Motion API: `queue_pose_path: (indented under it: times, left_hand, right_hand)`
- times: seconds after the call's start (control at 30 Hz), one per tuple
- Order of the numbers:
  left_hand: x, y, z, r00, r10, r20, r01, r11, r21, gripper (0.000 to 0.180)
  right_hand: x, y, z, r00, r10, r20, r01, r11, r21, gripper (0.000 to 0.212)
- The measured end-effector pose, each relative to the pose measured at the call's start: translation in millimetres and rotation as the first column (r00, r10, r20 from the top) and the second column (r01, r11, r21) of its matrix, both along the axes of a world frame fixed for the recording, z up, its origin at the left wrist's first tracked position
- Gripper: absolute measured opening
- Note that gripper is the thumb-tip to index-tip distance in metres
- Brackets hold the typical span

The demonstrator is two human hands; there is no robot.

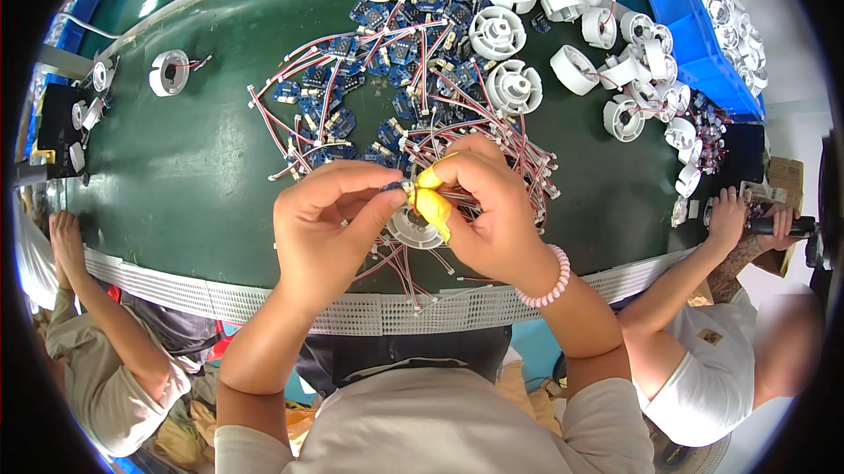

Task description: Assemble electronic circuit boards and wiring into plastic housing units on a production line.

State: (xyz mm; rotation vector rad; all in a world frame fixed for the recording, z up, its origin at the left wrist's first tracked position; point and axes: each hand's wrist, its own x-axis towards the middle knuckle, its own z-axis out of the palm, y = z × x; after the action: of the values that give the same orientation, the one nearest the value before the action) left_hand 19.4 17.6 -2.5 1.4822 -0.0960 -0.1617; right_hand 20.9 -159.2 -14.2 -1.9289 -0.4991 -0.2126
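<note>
Blue board (395, 185), likely light, stiff, fragile; hold edges. Your left hand (327, 217) pinches it; cannot tell whether your right hand (489, 203) grips.

Head view only: left lens of a side-by-side head pair, fisheye. Looks down from above the wearer's torso (422, 426), past the desk's (211, 193) near edge toward its far edge. Close range: left grip (318, 217) and right grip (485, 210) mid-frame, nearer the near edge. That edge bows toward the wearer; dark round rim crops the frame corners.
</note>
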Motion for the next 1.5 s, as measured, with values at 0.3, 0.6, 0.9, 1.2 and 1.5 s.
queue_pose_path:
  times: [0.3, 0.6, 0.9, 1.2, 1.5]
  left_hand:
    - [4.2, 10.8, 16.5, 0.98, -0.183, -0.074, 0.177, 0.981, -0.08, 0.02]
    - [-3.5, 30.7, 28.5, 0.962, -0.261, -0.078, 0.238, 0.944, -0.228, 0.018]
    - [35.9, 154.6, 27.1, 0.873, 0.341, 0.349, -0.477, 0.751, 0.456, 0.011]
    - [58.8, 47.9, 18.9, 0.734, -0.22, 0.643, -0.457, 0.541, 0.706, 0.024]
    - [68.1, 4.4, -8.8, 0.815, -0.369, 0.448, -0.087, 0.686, 0.723, 0.02]
  right_hand:
    - [8.5, -12.5, 10.9, 0.978, 0.184, -0.103, -0.179, 0.982, 0.053, 0.009]
    - [2.2, -13.8, 17.8, 0.97, 0.179, -0.163, -0.189, 0.981, -0.046, 0.028]
    - [34.4, -108.0, -13.8, 0.66, -0.712, -0.24, 0.747, 0.584, 0.318, 0.021]
    - [57.5, -110.5, -21.2, 0.786, -0.61, -0.103, 0.586, 0.681, 0.438, 0.018]
    - [10.9, -71.7, 24.9, 0.991, -0.062, -0.114, 0.121, 0.762, 0.636, 0.018]
